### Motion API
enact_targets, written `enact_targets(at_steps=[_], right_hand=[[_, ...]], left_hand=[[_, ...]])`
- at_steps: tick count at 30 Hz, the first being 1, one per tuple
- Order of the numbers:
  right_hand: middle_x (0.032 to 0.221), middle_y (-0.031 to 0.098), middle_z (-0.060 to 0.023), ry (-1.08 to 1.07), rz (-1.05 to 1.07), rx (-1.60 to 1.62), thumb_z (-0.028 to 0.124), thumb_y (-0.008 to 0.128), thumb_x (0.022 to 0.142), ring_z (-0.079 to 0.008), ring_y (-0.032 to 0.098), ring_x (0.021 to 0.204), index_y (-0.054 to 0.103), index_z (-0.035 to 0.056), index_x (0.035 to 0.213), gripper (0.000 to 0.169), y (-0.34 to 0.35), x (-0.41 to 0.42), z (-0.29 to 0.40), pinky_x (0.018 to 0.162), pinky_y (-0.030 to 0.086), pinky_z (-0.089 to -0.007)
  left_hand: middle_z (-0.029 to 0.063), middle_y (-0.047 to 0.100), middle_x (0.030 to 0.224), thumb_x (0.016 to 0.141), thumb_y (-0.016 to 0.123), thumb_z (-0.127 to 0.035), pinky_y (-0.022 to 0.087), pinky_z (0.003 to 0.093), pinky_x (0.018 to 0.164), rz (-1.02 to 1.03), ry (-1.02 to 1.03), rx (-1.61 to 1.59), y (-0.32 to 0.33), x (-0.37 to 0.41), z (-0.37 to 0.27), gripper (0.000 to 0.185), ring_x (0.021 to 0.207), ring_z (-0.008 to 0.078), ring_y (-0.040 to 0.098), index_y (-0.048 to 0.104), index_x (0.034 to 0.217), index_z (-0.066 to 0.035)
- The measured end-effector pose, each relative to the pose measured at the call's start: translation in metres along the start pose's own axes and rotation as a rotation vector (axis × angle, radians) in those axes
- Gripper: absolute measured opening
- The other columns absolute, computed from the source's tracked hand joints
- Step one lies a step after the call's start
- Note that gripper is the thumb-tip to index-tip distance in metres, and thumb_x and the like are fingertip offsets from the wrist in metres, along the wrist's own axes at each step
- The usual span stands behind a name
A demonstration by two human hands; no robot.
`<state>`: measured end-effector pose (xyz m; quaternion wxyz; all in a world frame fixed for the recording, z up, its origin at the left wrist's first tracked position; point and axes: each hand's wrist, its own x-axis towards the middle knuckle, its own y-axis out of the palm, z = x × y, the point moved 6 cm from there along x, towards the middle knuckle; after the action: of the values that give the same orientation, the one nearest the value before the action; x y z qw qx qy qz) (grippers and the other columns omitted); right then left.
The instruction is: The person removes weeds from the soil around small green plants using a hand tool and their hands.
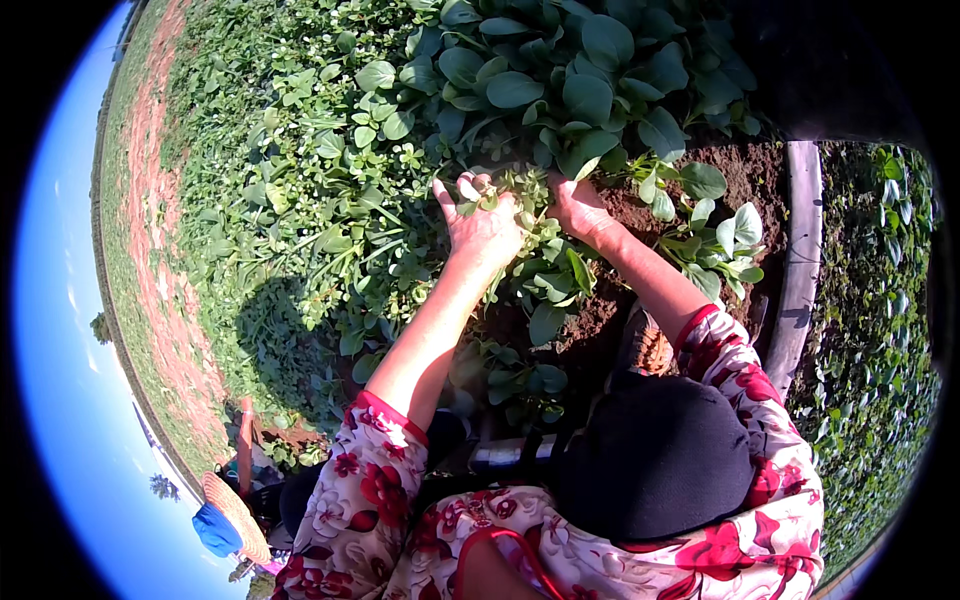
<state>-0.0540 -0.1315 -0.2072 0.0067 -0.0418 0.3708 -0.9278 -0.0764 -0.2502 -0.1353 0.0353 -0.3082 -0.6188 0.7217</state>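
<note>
My left hand (484, 223) is among the low greens, its fingers bent and partly spread. A bunch of small-leaved plants (531, 191) is gripped at its thumb side, and small leaves poke out between the fingers. Close by on the right, my right hand (576, 207) reaches down under broad leaves. Its fingertips are hidden, so what they hold cannot be seen. Dark leafy greens (589, 97) with rounded leaves stand just beyond both hands. Below the hands grows a smaller leafy plant (553, 285), and another (724, 247) stands in brown soil to the right.
A pale pole-like edging (796, 262) runs along the bed's right side, with more low greens (862, 315) past it. My shoe (651, 346) rests on the soil. At lower left are a wooden stake (245, 446) and a straw hat (234, 517) with blue cloth.
</note>
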Motion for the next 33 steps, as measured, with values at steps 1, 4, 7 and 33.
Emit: enact_targets(at_steps=[1, 4, 7, 33], right_hand=[[0.092, 0.061, -0.0240, 0.074, 0.057, -0.020, 0.010, 0.062, 0.072, -0.0392, 0.061, 0.085, 0.056, -0.0014, 0.103, 0.033, 0.006, 0.001, -0.004, 0.074, 0.051, -0.0434], [0.098, 0.059, -0.0240, 0.179, 0.075, -0.075, 0.010, 0.061, 0.073, -0.0389, 0.057, 0.092, 0.056, -0.0016, 0.105, 0.035, 0.017, 0.012, -0.009, 0.080, 0.048, -0.0437], [0.104, 0.056, -0.0240, 0.224, 0.019, -0.103, 0.011, 0.061, 0.073, -0.0386, 0.054, 0.098, 0.056, -0.0018, 0.107, 0.036, 0.024, 0.025, -0.008, 0.085, 0.044, -0.0440], [0.116, 0.054, -0.0201, 0.020, -0.043, -0.108, 0.018, 0.064, 0.071, -0.0370, 0.052, 0.107, 0.060, 0.0042, 0.105, 0.037, 0.041, 0.104, -0.029, 0.089, 0.043, -0.0433]], left_hand=[[0.0139, 0.045, 0.130, 0.072, 0.065, -0.029, 0.003, 0.0632, 0.108, -0.059, 0.013, -0.024, -0.002, -0.005, 0.000, 0.046, 0.129, 0.0332, 0.030, 0.061, 0.113, -0.011], [0.0114, 0.044, 0.129, 0.073, 0.066, -0.032, 0.007, 0.0619, 0.108, -0.019, 0.002, -0.045, -0.004, -0.006, -0.001, 0.045, 0.128, 0.0304, 0.031, 0.062, 0.113, -0.011], [0.0103, 0.045, 0.124, 0.074, 0.067, -0.032, 0.009, 0.0610, 0.108, -0.097, 0.013, -0.089, -0.001, -0.008, -0.002, 0.043, 0.125, 0.0295, 0.032, 0.063, 0.111, -0.012], [0.0123, 0.047, 0.119, 0.072, 0.069, -0.024, 0.015, 0.0638, 0.105, -0.202, 0.016, -0.203, 0.010, -0.021, 0.003, 0.035, 0.121, 0.0325, 0.036, 0.062, 0.104, -0.011]])
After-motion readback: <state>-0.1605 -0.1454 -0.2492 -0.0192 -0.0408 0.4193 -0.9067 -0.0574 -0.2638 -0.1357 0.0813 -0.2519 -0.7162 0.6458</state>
